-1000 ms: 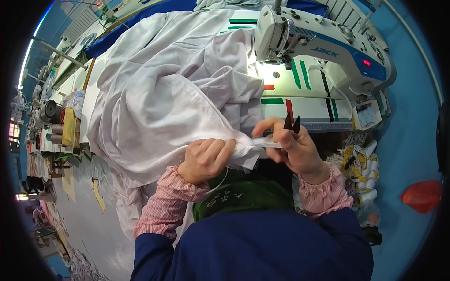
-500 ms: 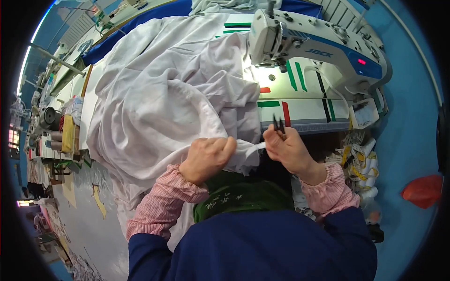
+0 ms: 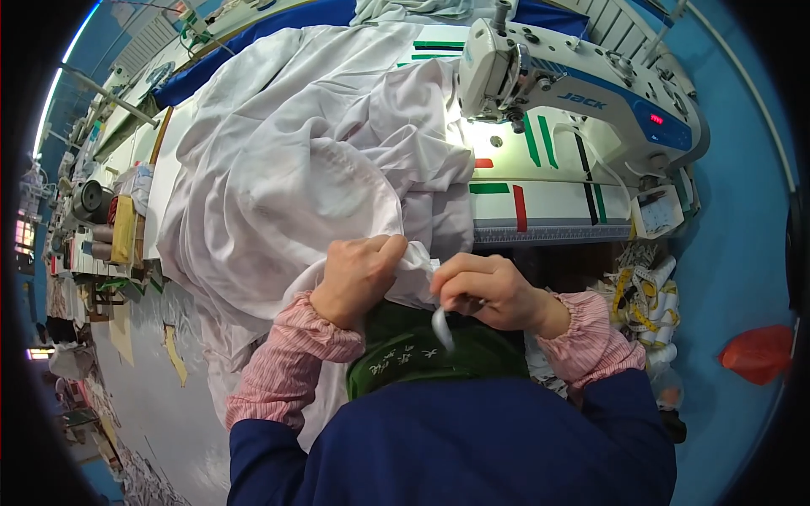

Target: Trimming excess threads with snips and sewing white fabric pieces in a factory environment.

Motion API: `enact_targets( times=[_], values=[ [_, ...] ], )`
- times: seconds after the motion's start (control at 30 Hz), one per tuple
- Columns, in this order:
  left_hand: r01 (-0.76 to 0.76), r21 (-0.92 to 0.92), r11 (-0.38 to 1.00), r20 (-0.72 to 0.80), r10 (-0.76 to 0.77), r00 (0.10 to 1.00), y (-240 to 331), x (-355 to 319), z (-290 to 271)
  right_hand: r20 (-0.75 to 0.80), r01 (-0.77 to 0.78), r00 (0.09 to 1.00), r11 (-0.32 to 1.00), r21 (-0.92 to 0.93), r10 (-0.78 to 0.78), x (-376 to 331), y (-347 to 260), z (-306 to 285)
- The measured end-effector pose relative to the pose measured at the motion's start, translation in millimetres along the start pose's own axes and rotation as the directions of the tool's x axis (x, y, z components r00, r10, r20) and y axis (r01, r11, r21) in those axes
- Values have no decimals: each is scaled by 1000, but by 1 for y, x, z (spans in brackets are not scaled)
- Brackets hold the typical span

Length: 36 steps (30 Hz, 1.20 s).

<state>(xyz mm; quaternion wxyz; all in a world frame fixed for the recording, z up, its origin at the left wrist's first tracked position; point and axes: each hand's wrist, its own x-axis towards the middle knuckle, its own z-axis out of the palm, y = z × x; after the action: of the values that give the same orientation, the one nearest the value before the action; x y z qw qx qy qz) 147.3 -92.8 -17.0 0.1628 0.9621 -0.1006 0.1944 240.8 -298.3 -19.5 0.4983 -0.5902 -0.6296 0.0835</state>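
Observation:
A large white cloth (image 3: 253, 194) lies in loose folds over the left of the sewing table and hangs over its front edge. My left hand (image 3: 359, 278) is closed on a gathered edge of it. Close by on the right, my right hand (image 3: 485, 291) is closed, palm turned down, near the cloth's edge. A short white strip (image 3: 441, 329), blurred by motion, dangles below its fingertips; I cannot tell whether it is still joined to the cloth. The dark-tipped thread snips seen earlier in this hand are now hidden.
A white and blue sewing machine (image 3: 582, 93) stands at the back right, its lamp lit. Coloured tape strips and a ruler strip (image 3: 548, 232) mark the table. A small box (image 3: 658, 211), a yellow tape measure (image 3: 645, 295) and a red bag (image 3: 757, 350) are at the right.
My right hand has moved down and left and turned over, so the snips no longer show. The white strip, stretched between my hands before, now hangs down. My left hand has shifted slightly left.

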Motion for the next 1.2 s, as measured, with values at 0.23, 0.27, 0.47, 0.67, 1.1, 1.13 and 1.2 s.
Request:
enact_targets(
  times=[0.23,0.27,0.47,0.67,1.1,1.13,1.2],
  values=[
    [-116,-68,991,22,118,993,12,11,5,87,-168,982,985,-31,170,40,-38,24],
    [-171,-16,985,24,172,985,10,10,5,39,-123,991,990,-61,126,41,-38,17],
    [-266,144,953,135,247,959,-10,-1,1,-96,-357,933,928,-110,348,0,-14,-26],
    [-152,90,984,-1,153,988,20,12,-2,-117,-335,800,600,726,588,-9,-17,-14],
    [95,-475,875,177,-11,984,37,20,-8,-38,3,999,962,272,7,2,-20,-32],
    [113,-474,873,208,-13,978,39,16,-5,-52,-9,998,981,195,20,-1,-20,-30],
    [349,-676,649,227,-267,937,42,10,0,-64,-56,996,990,128,65,-9,-20,-25]
  ],
)
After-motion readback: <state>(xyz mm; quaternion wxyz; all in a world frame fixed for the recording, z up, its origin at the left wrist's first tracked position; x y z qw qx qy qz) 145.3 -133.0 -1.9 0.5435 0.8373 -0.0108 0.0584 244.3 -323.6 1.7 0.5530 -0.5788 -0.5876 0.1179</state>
